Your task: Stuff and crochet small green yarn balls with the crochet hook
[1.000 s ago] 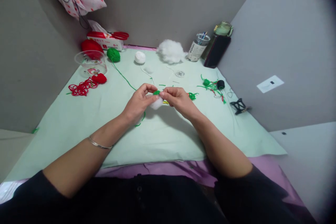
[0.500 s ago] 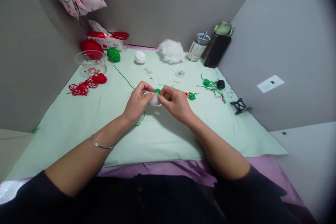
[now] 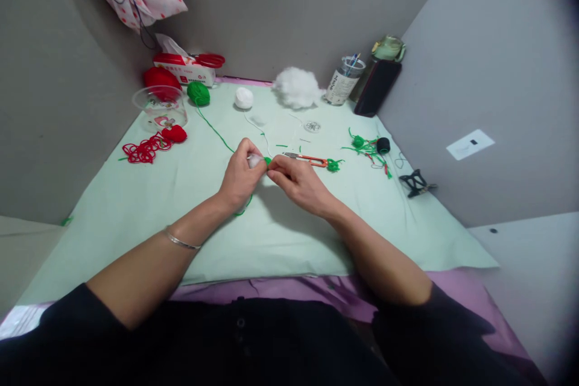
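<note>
My left hand [image 3: 241, 176] is closed around a small piece with a white part [image 3: 254, 160] and a green yarn part [image 3: 267, 161]; it looks like crochet work, mostly hidden by the fingers. Fingertips of my right hand [image 3: 296, 180] pinch at the green edge of that piece. A green strand [image 3: 215, 129] runs from the green yarn ball [image 3: 198, 93] toward my left hand, and a white strand leads down from the white yarn ball [image 3: 244, 98]. Just beyond my right hand lie orange thread snips [image 3: 316, 161], beside a small green yarn bundle [image 3: 333, 165].
White stuffing [image 3: 297, 88] sits at the back, with a jar [image 3: 344, 81] and a dark phone [image 3: 379, 88] to its right. Red yarn [image 3: 147, 149] and a clear tub [image 3: 160, 110] are on the left. Green scraps [image 3: 359, 142] and a black clip [image 3: 416, 183] lie right.
The white part has shifted from below the fingertips up into my left hand. My right hand has tilted and moved slightly nearer, uncovering more of the snips.
</note>
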A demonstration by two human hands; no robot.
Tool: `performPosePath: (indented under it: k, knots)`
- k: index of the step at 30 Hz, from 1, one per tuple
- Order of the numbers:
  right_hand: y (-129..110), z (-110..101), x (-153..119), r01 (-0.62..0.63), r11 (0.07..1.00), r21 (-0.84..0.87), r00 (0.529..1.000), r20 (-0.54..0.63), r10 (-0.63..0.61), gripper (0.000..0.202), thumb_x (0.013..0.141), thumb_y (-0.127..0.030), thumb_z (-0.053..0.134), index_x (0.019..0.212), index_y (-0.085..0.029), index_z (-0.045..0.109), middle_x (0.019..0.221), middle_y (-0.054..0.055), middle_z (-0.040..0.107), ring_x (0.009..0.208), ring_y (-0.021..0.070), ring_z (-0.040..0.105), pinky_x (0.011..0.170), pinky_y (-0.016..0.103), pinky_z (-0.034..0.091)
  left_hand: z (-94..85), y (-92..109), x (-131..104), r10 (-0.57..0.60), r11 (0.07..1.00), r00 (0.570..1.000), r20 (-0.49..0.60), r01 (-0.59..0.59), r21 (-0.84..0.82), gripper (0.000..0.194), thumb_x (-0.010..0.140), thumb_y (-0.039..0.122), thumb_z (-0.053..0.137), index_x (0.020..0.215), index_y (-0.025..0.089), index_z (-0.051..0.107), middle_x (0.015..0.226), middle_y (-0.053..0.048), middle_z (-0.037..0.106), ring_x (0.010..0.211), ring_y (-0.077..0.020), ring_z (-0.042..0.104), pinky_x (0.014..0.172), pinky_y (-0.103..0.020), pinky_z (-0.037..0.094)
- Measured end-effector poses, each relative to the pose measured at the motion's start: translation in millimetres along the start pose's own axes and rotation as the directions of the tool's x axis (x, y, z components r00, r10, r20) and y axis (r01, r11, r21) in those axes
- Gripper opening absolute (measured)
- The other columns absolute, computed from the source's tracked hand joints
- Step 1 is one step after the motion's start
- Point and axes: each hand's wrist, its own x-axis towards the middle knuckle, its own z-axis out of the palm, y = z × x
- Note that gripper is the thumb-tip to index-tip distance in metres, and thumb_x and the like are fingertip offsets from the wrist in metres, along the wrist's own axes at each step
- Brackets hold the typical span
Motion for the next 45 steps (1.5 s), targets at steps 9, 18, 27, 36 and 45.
performPosePath:
  k: [9, 18, 27, 36, 45]
  knots:
    - [3, 1, 2, -0.033, 0.960, -0.277, 0.988, -0.157, -0.011, 0.015, 0.088, -0.029, 0.065, 0.080, -0.022, 0.054, 0.059, -0.007, 0.045, 0.057, 0.0115, 0.036, 0.063, 0.028, 0.025, 2.9, 5, -3, -0.139, 0.973, 0.980, 0.145, 0.162, -0.167, 0.017, 0.075, 0.018, 0.062, 0.084, 0.024, 0.049, 0.063, 0.006, 0.058, 0.052, -0.0122, 0.056, 0.055, -0.026, 0.045]
    - [10, -10, 6, -0.107, 0.979, 0.175, 0.979, -0.152, 0.134, 0.028, 0.088, -0.041, 0.066, 0.073, -0.021, 0.055, 0.059, -0.005, 0.046, 0.058, 0.0117, 0.036, 0.058, 0.029, 0.025, -0.9, 9, -7, -0.126, 0.943, 0.952, 0.278, 0.202, -0.264, 0.035, 0.076, 0.031, 0.083, 0.089, 0.020, 0.051, 0.080, 0.002, 0.070, 0.071, -0.0137, 0.072, 0.075, -0.029, 0.056]
    - [-2, -7, 1, -0.099, 0.931, 0.351, 0.995, 0.063, 0.082, 0.022, 0.093, -0.035, 0.061, 0.077, -0.020, 0.059, 0.064, -0.004, 0.055, 0.057, 0.0106, 0.033, 0.056, 0.028, 0.023, 1.4, 5, -4, -0.085, 0.995, 0.992, 0.098, 0.090, -0.043, 0.027, 0.075, 0.019, 0.074, 0.083, 0.022, 0.049, 0.059, 0.007, 0.059, 0.051, -0.0114, 0.056, 0.054, -0.025, 0.043]
    - [7, -12, 3, 0.168, 0.984, 0.053, 0.970, -0.187, -0.156, 0.016, 0.088, -0.029, 0.073, 0.075, -0.021, 0.069, 0.095, 0.005, 0.069, 0.091, 0.0192, 0.059, 0.080, 0.033, 0.044, -1.6, 2, -1, -0.112, 0.991, 0.984, 0.140, 0.121, -0.058, 0.018, 0.078, 0.023, 0.065, 0.084, 0.023, 0.049, 0.062, 0.006, 0.058, 0.057, -0.0139, 0.059, 0.058, -0.027, 0.047]
    - [6, -12, 0, 0.102, 0.984, 0.148, 0.989, -0.120, -0.085, 0.018, 0.088, -0.021, 0.066, 0.103, -0.023, 0.057, 0.103, 0.002, 0.066, 0.062, 0.0100, 0.051, 0.063, 0.028, 0.042, -2.1, 4, -2, -0.178, 0.968, 0.966, 0.187, 0.205, -0.142, 0.016, 0.073, 0.019, 0.065, 0.075, 0.021, 0.049, 0.057, 0.005, 0.054, 0.052, -0.0115, 0.053, 0.048, -0.023, 0.040]
